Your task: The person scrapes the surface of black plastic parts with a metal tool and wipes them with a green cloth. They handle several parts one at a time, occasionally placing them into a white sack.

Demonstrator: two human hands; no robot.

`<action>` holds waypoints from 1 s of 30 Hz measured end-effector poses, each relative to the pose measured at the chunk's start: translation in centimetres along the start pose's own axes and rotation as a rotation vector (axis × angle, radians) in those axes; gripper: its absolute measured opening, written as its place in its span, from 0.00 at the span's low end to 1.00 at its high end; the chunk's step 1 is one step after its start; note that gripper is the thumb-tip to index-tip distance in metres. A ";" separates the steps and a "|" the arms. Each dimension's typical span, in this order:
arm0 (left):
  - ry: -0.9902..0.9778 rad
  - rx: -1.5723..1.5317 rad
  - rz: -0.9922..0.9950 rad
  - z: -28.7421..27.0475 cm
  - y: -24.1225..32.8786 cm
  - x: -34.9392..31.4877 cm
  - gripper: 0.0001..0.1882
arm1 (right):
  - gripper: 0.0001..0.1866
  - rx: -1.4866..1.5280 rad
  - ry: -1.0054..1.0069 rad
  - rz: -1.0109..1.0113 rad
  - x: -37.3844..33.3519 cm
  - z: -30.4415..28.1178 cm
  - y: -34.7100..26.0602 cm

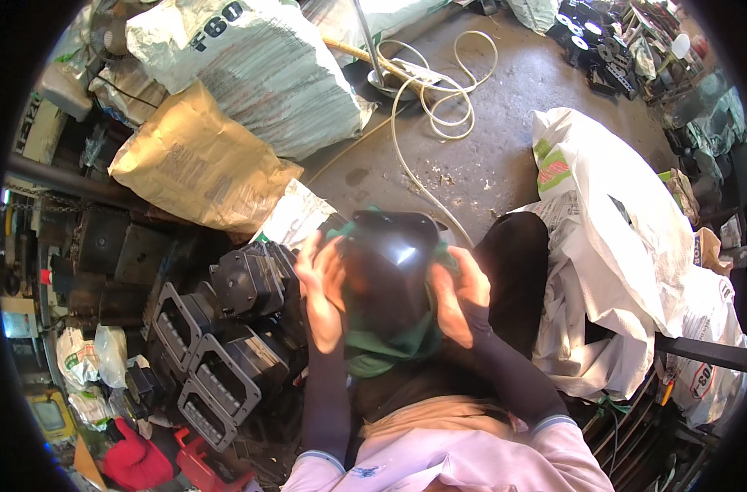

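Observation:
A glossy black curved part (394, 262), its exact kind unclear, is held upright above my lap, partly smeared by motion. A green cloth (390, 351) wraps its lower side and shows at both edges. My left hand (320, 287) grips the left edge, fingers pointing up along it. On the opposite edge my right hand (462, 291) presses a fold of the cloth against the part, thumb toward me. The fingertips behind the part are partly hidden.
Black moulded housings with rectangular frames (217, 369) are stacked at my left. Beyond them lie a brown paper sack (205, 164) and a large white sack (267, 82). White sacks (611, 246) stand at my right. A pale hose (472, 90) coils across the floor ahead.

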State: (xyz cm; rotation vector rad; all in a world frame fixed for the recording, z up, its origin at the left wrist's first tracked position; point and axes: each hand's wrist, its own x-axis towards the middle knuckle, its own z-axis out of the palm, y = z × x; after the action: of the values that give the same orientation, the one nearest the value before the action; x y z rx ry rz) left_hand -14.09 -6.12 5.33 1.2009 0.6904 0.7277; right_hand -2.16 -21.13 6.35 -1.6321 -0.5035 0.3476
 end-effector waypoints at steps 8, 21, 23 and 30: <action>-0.012 0.123 0.248 4.5 1.1 -2.8 0.59 | 0.23 -0.151 -0.096 -0.256 -1.6 1.0 -1.8; 0.096 -0.782 -0.055 -5.4 -5.2 1.6 0.26 | 0.25 0.292 -0.076 -0.026 -1.8 -4.0 0.3; 0.135 -0.889 -0.131 -5.8 -5.8 0.9 0.26 | 0.25 0.384 -0.063 -0.125 -0.9 -4.2 0.3; -0.003 -0.980 -0.170 -4.8 -4.7 1.1 0.28 | 0.27 -0.016 -0.485 -0.575 -0.8 -1.2 0.3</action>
State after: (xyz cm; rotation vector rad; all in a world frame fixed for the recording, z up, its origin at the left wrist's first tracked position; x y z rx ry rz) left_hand -16.68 -3.43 -0.44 0.2419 0.3352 0.7765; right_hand -2.25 -22.57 6.14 -1.3384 -1.3078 0.3020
